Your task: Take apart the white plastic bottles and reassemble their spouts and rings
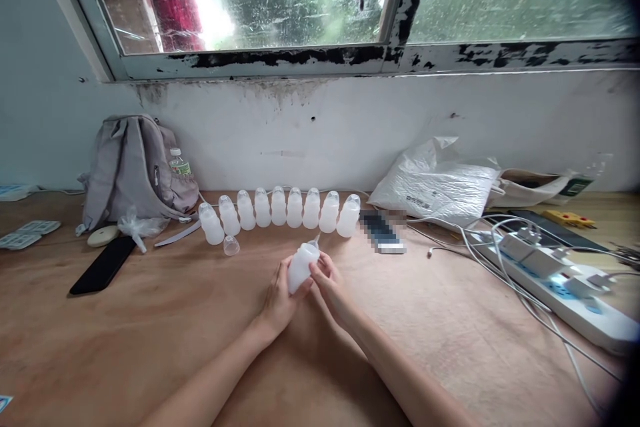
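Note:
A small white squeeze bottle [301,264] with a pointed nozzle is tilted above the wooden table [175,320], nozzle up and to the right. My left hand [278,300] wraps its lower body. My right hand [330,285] pinches it from the right, near the neck. A clear cap [231,245] lies on the table to the left of the bottle. Behind it, several capped white bottles [279,209] stand in a curved row near the wall.
A grey backpack [133,170] with a water bottle leans at the back left, with a black phone [103,265] in front. A white bag [440,183], another phone [383,231], tangled cables and a power strip [560,283] fill the right side.

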The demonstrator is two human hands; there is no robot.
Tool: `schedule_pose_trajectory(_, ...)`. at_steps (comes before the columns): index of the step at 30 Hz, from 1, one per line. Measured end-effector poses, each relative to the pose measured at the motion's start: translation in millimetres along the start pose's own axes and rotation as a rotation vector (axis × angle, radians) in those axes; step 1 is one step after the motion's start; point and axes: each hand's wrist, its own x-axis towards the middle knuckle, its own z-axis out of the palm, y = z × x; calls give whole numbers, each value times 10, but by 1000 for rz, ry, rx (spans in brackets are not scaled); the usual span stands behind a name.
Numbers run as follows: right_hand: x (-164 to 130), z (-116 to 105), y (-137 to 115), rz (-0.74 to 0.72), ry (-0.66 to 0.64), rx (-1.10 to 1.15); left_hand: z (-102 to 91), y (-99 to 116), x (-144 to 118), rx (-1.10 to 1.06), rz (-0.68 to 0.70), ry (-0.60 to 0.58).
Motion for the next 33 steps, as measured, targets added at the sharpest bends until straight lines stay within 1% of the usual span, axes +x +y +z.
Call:
schedule_pose_trajectory(3,-8,4,61,60,-28,2,13,-37,-7,51,102,-71)
schedule_pose_trajectory(5,-8,-8,81,63,-12,-9,-34,-69,21,185,186,-115)
schedule_pose_trajectory(6,-4,-17,78,59,3,-9,-79,-94,54,266,218,-104)
schedule_pose_trajectory(7,2,-28,67,61,12,-4,-140,-129,101,346,237,-58)
schedule_pose_trajectory(8,9,-38,48,72,14,9,-215,-175,159,418,243,23)
schedule_pose_trajectory(9,15,-47,24,90,9,26,-301,-233,224,471,238,131)
schedule_pose_trajectory(11,24,-58,-33,138,-18,60,-497,-382,354,545,183,370)
schedule_pose_trajectory(12,25,-60,-60,161,-35,70,-598,-465,409,574,149,456)
schedule_pose_trajectory(13,23,-61,-83,179,-50,71,-695,-547,452,600,102,524)
schedule_pose_trajectory(14,20,-61,-101,190,-62,64,-783,-623,482,616,63,568)
schedule_pose_trajectory(16,16,-64,-117,192,-68,34,-923,-744,514,622,4,601)
schedule_pose_trajectory(18,20,-76,-109,185,-50,-13,-1000,-806,525,563,-34,587)
schedule_pose_trajectory(19,25,-85,-99,187,-27,-41,-1014,-814,529,479,-51,572)
schedule_pose_trajectory(21,42,-108,-74,191,36,-94,-998,-788,536,236,-77,535)
schedule_pose_trajectory(23,61,-136,-53,171,87,-142,-935,-714,536,28,-82,491)
schedule_pose_trajectory(25,75,-162,-43,133,102,-195,-847,-609,520,-97,-63,429)
schedule_pose_trajectory(29,94,-204,-48,82,137,-281,-691,-400,443,-374,-48,257)
schedule_pose_trajectory(30,98,-212,-51,77,149,-284,-667,-366,422,-424,-54,225)
schedule_pose_trajectory(33,117,-236,-58,85,172,-280,-630,-319,382,-480,-71,167)
